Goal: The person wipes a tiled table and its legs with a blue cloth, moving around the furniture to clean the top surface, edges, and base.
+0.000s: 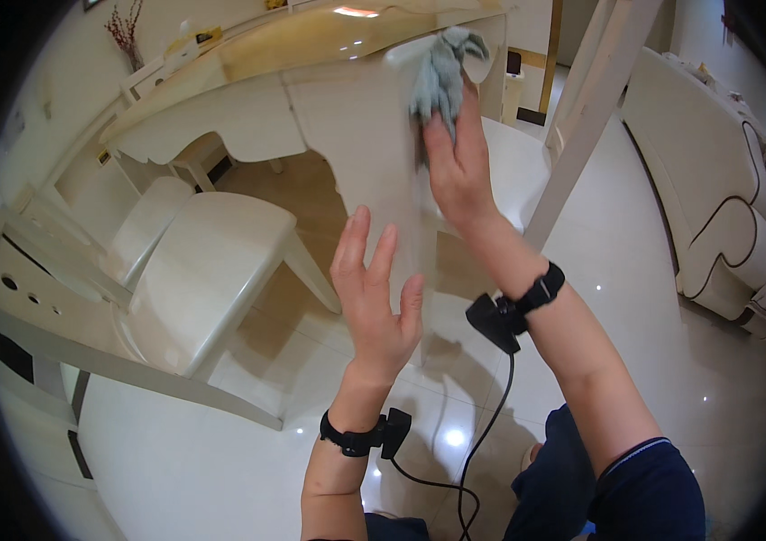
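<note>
My right hand (460, 169) grips a light green-grey cloth (442, 78) and holds it against the upper corner of a white table leg (383, 149). The cloth is bunched, with folds hanging over my fingers. My left hand (376, 291) is raised in front of the same leg, lower down, palm towards the leg, fingers apart and nothing in it. Above both is the dining table's glossy, cream-coloured top (301, 47) with a scalloped white apron (254, 115) under its edge. Whether the left fingertips touch the leg, I cannot tell. Each wrist wears a black strap with a cabled device.
White chairs (214, 230) stand to the left, one partly under the table. Behind the leg is another white chair seat (518, 162), with an upright chair frame (585, 128) beside it. A cream sofa (707, 182) is at the right. Black cables hang between my arms over glossy floor tiles (633, 270).
</note>
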Motion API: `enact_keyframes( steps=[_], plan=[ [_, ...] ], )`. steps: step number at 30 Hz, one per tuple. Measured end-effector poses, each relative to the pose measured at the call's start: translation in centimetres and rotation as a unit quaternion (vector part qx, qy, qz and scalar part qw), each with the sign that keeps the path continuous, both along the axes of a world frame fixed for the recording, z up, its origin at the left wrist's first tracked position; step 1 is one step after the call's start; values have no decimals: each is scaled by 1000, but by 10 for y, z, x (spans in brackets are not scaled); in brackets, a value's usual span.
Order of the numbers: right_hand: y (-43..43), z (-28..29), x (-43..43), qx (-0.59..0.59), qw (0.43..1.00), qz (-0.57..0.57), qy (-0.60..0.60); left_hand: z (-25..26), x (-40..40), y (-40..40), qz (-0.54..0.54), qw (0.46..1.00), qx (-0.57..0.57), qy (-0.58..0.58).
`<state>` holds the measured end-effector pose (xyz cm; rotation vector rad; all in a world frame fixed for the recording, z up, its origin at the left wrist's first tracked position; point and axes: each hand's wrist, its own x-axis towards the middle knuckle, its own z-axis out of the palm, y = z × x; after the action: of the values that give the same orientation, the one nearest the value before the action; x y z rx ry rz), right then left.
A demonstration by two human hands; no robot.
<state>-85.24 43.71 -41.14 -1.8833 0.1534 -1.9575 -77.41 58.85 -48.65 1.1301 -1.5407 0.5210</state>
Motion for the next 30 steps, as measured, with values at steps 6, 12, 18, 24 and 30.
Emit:
enact_keyframes(
  steps=[6,12,18,24,30],
  plan=[
    [-41,21,-12,96,994,-51,-9,40,-24,-12,64,993,-27,-95],
    [3,10,-33,-87,996,-11,-13,60,-43,-38,70,990,-88,-86],
    [-40,23,-41,12,998,3,-66,83,-68,-53,102,984,-77,-124],
    [-95,13,-44,68,991,-28,-113,104,-97,-74,192,958,-60,-203],
    [-197,20,-55,206,964,-51,-159,108,-111,-92,226,947,-63,-218]
  ],
)
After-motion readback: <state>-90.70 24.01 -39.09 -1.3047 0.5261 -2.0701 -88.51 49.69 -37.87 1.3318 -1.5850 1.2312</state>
